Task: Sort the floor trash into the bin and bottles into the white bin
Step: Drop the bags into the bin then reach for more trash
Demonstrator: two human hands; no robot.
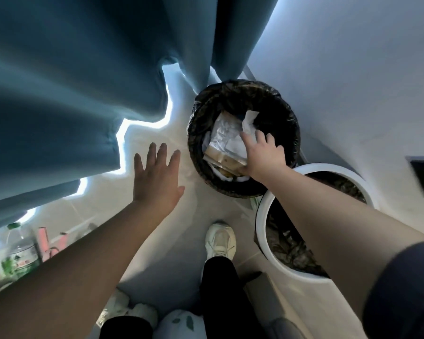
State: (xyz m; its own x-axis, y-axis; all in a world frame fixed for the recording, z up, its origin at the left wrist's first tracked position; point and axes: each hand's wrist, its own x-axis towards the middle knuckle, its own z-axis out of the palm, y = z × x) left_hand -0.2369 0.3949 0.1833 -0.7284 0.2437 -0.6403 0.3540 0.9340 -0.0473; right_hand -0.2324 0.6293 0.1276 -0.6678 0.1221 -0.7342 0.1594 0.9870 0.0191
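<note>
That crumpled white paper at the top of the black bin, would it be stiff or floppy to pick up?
Probably floppy and light: the paper is creased and stands in soft folds. It would likely squash under the right hand next to it. It seems unlikely to roll or slip, as its surface looks matte.

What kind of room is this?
Probably an indoor corner by a window, maybe at home: blue curtains with daylight beneath, a black-lined trash bin and a white bin against the wall.

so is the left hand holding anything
No, the left hand is spread above the floor with its fingers straight and nothing in it.
</note>
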